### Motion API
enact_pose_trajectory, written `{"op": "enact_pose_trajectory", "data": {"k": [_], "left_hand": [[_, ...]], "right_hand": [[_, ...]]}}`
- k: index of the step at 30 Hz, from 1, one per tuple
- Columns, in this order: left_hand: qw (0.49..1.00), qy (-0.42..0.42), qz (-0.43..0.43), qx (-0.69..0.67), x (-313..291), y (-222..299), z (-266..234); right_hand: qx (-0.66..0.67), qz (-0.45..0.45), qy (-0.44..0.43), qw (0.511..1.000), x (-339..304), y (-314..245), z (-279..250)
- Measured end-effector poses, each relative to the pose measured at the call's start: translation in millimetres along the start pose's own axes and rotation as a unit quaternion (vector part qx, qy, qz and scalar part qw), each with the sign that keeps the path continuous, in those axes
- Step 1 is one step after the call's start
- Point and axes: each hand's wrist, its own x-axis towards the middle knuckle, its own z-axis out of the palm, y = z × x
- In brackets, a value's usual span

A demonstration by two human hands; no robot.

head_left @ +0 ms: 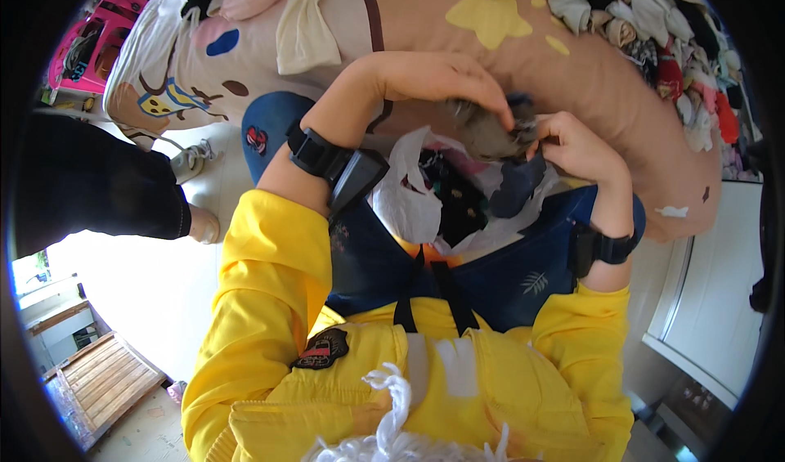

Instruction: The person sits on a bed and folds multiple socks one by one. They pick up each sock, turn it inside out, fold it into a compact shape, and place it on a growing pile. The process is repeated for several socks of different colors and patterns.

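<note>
My left hand (458,82) arches over a crumpled grey-brown sock (484,133), its fingers curled down and closed on the cloth. Close by on the right, my right hand (579,145) pinches the other side of the bundle between thumb and fingers. A dark grey sock (517,188) hangs below it, over the mouth of a white plastic bag (405,188). The bag sits spread between my knees, with dark patterned cloth (459,204) and something pink inside. The hand and bundle hide part of how the socks are held.
Ahead is a bed edge with a brown and cream printed sheet (458,37). Heaps of socks and small clothes (646,20) lie on it at the far right; more cloth (307,33) lies far left. Another person's leg (98,180) stands at left, near a pink plastic basket (98,45).
</note>
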Motion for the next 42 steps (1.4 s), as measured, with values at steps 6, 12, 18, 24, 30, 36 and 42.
{"op": "enact_pose_trajectory", "data": {"k": [6, 12, 18, 24, 30, 36, 42], "left_hand": [[0.913, -0.16, -0.275, 0.255, 16, -48, 14], [0.896, -0.232, -0.295, 0.238, 26, -112, 29], [0.804, -0.395, -0.269, 0.354, 28, -156, 85], [0.719, -0.465, -0.387, 0.343, 8, -187, 95], [0.723, -0.489, -0.367, 0.322, -2, -186, 112], [0.704, -0.348, -0.437, 0.438, -19, -160, 105], [0.739, -0.359, -0.382, 0.423, -4, -109, 88]], "right_hand": [[0.016, 0.01, -0.068, 0.998, 7, 7, 8], [0.038, -0.003, -0.071, 0.997, 6, 5, 4], [0.081, -0.061, -0.12, 0.988, 10, 3, 16], [-0.127, 0.109, -0.247, 0.954, 52, 46, 92], [-0.256, 0.091, -0.228, 0.935, 70, 105, 180], [-0.223, 0.102, -0.065, 0.967, 96, 173, 238], [-0.362, 0.108, -0.187, 0.907, 73, 192, 224]]}}
